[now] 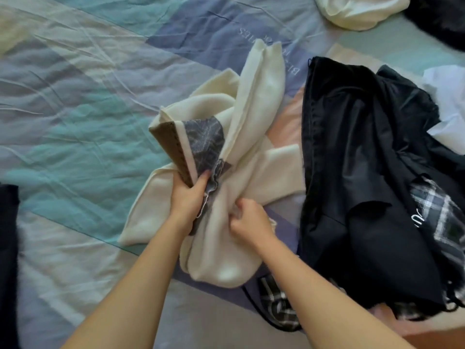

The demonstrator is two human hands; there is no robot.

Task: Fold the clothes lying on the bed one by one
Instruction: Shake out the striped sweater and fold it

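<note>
A cream garment (254, 102) with a brown and grey-patterned patch lies bunched in the middle of the bed. My left hand (187, 197) grips the garment at the patch, thumb on the grey pattern. My right hand (247, 220) pinches the cream cloth just to the right of it, fingers curled into the fabric. Both hands hold the garment's gathered middle a little above the sheet.
The bedsheet (83, 102) is a wrinkled patchwork of blue, teal and cream. A pile of black and plaid clothes (364, 172) lies right. A white garment (450, 107) is at the far right, another cream garment (357, 11) at the top, dark cloth (7, 260) at the left edge.
</note>
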